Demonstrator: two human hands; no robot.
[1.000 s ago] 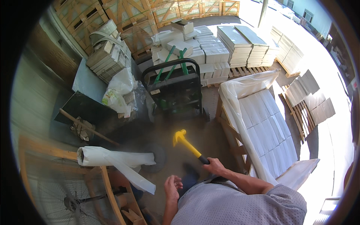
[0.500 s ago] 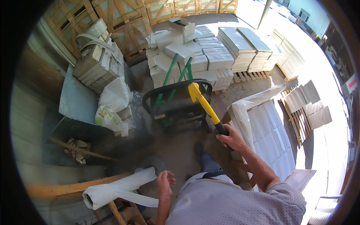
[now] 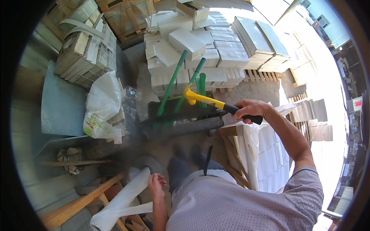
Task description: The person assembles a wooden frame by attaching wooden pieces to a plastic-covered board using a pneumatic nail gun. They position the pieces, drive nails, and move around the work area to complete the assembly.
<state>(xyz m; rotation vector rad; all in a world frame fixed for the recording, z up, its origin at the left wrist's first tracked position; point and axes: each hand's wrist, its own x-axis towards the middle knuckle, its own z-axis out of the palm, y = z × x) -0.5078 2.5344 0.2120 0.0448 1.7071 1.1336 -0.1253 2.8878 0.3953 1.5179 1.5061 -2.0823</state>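
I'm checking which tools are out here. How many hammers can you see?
1. The yellow hammer is raised in the right hand, over the green-handled hand truck. The left hand holds none. Others may lie hidden among the clutter.

The hammer is showing glossy yellow plastic with a matt black rubbery handle; the pallet is looking like rough bare wood.

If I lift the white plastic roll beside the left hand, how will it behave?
The white plastic roll would probably sag, since its loose end already droops. It looks light for its size. Being round, it may roll off the wooden frame near the left hand.
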